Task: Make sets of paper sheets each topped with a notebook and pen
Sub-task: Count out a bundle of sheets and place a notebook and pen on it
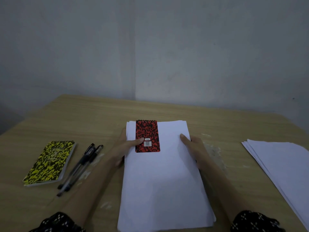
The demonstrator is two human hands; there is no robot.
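While both hands grip the paper stack (pixel 165 173), the left hand (pixel 124 148) thumb-pinning the red notebook (pixel 147 136) and the right hand (pixel 194 148) probably curled beneath, move it level (a pen (pixel 78 166) is still needed).

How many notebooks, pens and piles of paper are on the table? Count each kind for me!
Notebooks: 2, a red notebook on the paper and a yellow notebook at the left.
Pens: 2, one pen beside the other pen.
Paper piles: 2, the held stack and a loose stack at the right.
Total: 6
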